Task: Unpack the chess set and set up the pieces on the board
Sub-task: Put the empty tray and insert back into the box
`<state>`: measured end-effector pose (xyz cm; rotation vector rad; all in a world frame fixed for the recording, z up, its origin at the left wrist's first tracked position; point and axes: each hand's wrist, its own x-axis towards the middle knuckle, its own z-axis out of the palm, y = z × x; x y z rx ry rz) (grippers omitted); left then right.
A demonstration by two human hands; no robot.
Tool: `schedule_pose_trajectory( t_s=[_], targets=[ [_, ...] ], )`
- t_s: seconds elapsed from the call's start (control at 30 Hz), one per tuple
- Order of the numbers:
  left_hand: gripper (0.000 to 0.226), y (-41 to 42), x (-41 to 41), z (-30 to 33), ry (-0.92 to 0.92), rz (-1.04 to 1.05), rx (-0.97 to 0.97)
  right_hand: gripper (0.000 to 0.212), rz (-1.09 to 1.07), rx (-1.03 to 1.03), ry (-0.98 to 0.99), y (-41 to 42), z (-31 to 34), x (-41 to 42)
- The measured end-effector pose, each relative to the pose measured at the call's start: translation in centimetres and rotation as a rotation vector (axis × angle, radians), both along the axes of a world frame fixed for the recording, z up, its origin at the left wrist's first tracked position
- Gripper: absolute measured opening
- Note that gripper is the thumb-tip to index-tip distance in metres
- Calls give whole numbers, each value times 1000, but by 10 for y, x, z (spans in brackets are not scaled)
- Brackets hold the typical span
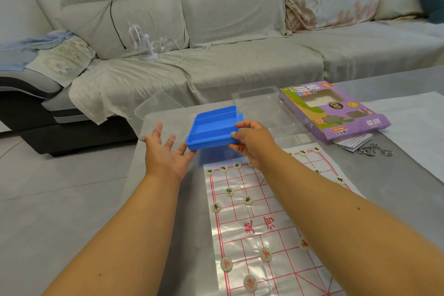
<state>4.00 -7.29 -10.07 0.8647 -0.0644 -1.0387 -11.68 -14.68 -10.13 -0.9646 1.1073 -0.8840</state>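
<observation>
A blue plastic piece tray (211, 127) hangs empty above the far end of the table. My right hand (252, 139) grips its right edge. My left hand (165, 151) is spread wide just left of the tray, with a fingertip near its lower left corner. Below lies the plastic-sheet chess board (262, 226) with red grid lines. Several pale round pieces sit on it, black-lettered ones (229, 191) at the far end and red-lettered ones (265, 254) nearer me.
A clear plastic insert (259, 103) and the purple cardboard box (336, 110) lie at the table's far right. Folded leaflets (353, 142) and metal ring puzzles (374, 150) lie beside the box. A sofa with a small white fan (141, 41) stands behind the grey table (408, 199).
</observation>
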Motion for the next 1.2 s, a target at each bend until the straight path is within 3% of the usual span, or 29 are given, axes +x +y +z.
schedule_pose_trajectory(
  t_s=[0.33, 0.5, 0.6, 0.8, 1.07, 1.2],
  targets=[
    [29, 2, -13, 5, 177, -219, 129, 21, 35, -98, -56, 11, 2, -5],
    [38, -4, -15, 0, -14, -98, 224, 13, 29, -103, -172, 17, 6, -1],
    [47, -4, -17, 1, -123, -95, 222, 21, 20, -19, -253, 16, 8, -1],
    [58, -6, -26, 0, -282, -118, 253, 48, 50, -253, 170, 10, 8, 1],
    [19, -9, -42, 5, -435, -145, 233, 55, 147, -490, 506, 8, 13, -7],
    [20, -12, -45, 6, -437, -161, 201, 55, 112, -492, 478, 6, 11, -12]
  ],
)
